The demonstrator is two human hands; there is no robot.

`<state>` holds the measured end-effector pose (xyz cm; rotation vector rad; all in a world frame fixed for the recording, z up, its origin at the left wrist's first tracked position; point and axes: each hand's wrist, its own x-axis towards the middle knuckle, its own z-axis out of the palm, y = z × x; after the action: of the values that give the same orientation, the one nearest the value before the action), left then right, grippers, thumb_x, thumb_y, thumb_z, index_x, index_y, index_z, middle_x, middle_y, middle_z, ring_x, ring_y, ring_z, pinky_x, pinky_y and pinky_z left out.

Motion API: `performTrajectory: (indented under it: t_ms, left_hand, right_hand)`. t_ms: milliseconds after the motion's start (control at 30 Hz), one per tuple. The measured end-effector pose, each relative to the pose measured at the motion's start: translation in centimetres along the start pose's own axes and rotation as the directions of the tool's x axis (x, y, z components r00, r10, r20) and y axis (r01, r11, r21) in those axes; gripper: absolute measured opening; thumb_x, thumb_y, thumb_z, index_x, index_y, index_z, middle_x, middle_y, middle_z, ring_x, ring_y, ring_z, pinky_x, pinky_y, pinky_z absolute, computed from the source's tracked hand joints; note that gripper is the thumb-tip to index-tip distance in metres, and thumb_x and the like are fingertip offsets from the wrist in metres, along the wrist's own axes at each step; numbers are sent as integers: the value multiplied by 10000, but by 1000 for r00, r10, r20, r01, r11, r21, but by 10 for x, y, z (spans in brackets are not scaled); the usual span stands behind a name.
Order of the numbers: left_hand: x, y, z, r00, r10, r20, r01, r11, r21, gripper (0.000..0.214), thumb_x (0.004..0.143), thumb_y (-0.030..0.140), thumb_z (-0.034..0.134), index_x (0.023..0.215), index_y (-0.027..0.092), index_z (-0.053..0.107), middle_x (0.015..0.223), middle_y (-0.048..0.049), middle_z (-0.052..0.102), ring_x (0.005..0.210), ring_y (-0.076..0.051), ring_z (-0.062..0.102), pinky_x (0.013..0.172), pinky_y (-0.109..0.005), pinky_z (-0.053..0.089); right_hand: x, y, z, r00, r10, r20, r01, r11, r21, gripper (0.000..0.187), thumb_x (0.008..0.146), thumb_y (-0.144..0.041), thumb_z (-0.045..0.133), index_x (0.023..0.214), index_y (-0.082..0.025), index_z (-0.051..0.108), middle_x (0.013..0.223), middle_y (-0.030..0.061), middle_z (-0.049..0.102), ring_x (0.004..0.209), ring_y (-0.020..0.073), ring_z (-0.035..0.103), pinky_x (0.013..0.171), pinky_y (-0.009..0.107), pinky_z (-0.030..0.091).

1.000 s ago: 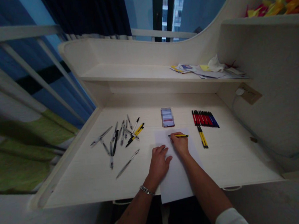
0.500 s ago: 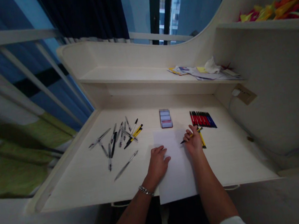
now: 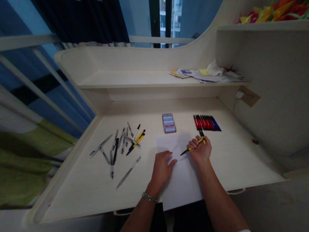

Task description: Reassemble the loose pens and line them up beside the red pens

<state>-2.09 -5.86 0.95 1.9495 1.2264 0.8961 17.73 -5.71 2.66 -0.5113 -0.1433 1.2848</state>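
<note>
A white sheet of paper (image 3: 180, 189) lies in front of me on the desk. My left hand (image 3: 162, 168) rests on its left edge, fingers stretched and thumb apart, holding nothing. Over the paper's right side, my right hand (image 3: 200, 152) is turned partly palm up, its fingers curled around a yellow and black pen (image 3: 186, 151) whose dark end points left. Behind that hand another yellow and black pen (image 3: 201, 133) lies on the desk, mostly hidden. Beyond it sits a neat row of red and blue pens (image 3: 207, 122) with dark ends.
A phone (image 3: 169, 123) with a blurred screen lies past the paper. Several clear, black and yellow pens (image 3: 116, 151) are scattered at left, with a single clear pen (image 3: 128, 172) nearer. Papers and a crumpled tissue (image 3: 215, 68) sit on the shelf (image 3: 129, 78). A socket (image 3: 248, 96) is at right.
My right hand has come slightly nearer me and its fingers have curled in more; the pen's dark end has shifted left and down. My left hand stays on the paper. The view has shifted slightly.
</note>
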Motion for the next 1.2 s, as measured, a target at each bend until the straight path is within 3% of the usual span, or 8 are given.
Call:
performTrajectory:
  t_ms: [167,267,333,433,600,867,1033,1200]
  left_hand:
    - [-1,20,13,970,-206,130,243,785,-570,310,689,372,737,935,186,716,861,-73,712,754,-191,633,732,-312,481]
    - [0,19,17,923,-362,127,326,567,-756,322,652,402,764,855,158,706,751,-53,680,673,-141,600,667,-268,465]
    - [1,16,17,897,-418,140,333,434,-837,335,631,407,782,833,154,698,755,-45,665,675,-120,587,672,-251,458]
    - [3,13,15,887,-430,168,338,359,-870,339,607,395,805,815,150,696,759,-33,648,684,-104,570,685,-231,451]
    - [6,21,25,905,-390,168,335,414,-846,354,634,432,780,838,155,696,812,-41,659,725,-114,578,697,-231,457]
    - [6,23,23,952,-251,175,306,761,-572,420,715,395,707,1060,158,676,884,-79,716,784,-178,655,734,-303,507]
    - [-5,8,10,985,-145,96,164,961,-223,235,758,269,653,973,191,705,916,-58,720,790,-185,659,784,-332,515]
    - [-15,-5,9,996,-47,82,49,999,-21,213,796,212,590,977,189,701,951,-61,704,855,-195,647,827,-353,502]
  right_hand:
    - [-20,10,14,994,-98,42,99,995,-22,191,749,-376,537,659,-209,553,569,-28,477,520,106,467,552,265,437]
    - [-36,9,8,994,-106,20,107,955,-275,169,729,-363,593,695,-202,634,752,37,637,719,161,591,686,320,490]
    - [-48,2,-2,995,-104,0,85,816,-572,183,712,-359,645,774,-194,694,882,66,686,820,199,618,738,345,495]
    - [-63,-10,-16,999,-9,48,47,462,-886,243,689,-360,692,860,-193,736,806,54,708,722,190,621,709,341,494]
    - [-81,-22,-19,983,34,179,175,111,-978,208,722,-344,678,896,-257,751,894,42,730,808,214,657,766,344,502]
    - [-76,-39,-27,962,-149,228,215,-97,-972,220,742,-352,653,928,-282,747,937,35,733,827,237,671,787,363,511]
    - [-41,-85,-53,886,-432,169,-35,-426,-904,316,797,-384,548,1011,-236,729,979,72,727,856,246,666,782,336,476]
    - [-15,-103,-77,883,-459,101,-205,-570,-796,364,813,-362,494,1044,-199,722,964,119,724,830,261,663,722,325,447]
